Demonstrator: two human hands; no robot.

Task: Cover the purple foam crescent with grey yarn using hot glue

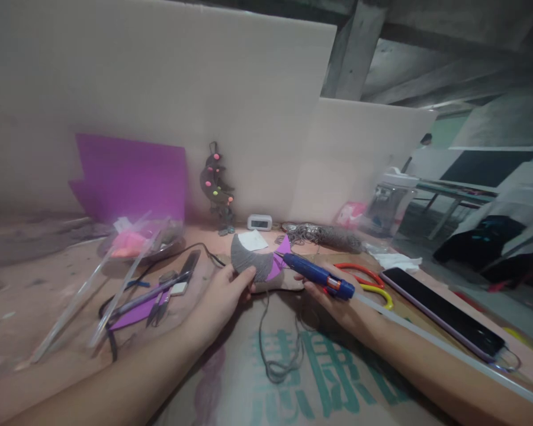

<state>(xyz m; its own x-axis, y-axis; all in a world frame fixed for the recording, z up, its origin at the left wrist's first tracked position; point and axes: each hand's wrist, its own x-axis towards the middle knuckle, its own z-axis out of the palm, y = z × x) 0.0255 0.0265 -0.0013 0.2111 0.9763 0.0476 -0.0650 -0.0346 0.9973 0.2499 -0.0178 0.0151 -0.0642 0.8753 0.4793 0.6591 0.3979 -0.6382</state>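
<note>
My left hand [235, 287] is closed on a flat crescent-shaped cutout [252, 264], purple at its right part and wound with grey yarn on the left. A white patch [253, 240] shows at the upper edge of the cutout. In my right hand [322, 296] is a blue glue gun [315, 275], its nozzle pointing left at the purple part. Whether the nozzle touches it, I cannot tell. A long clear glue stick [395, 319] runs out of the back of the gun. Below the cutout, a loose strand of grey yarn [278, 370] hangs onto the cardboard.
Scissors with red and yellow handles [384, 293] and a phone [444, 313] lie to the right. At left are glue sticks [75, 302], a cutter [189, 269] and a bowl [146, 254]. A decorated moon [215, 183], a small clock [259, 222] and yarn [333, 235] are behind.
</note>
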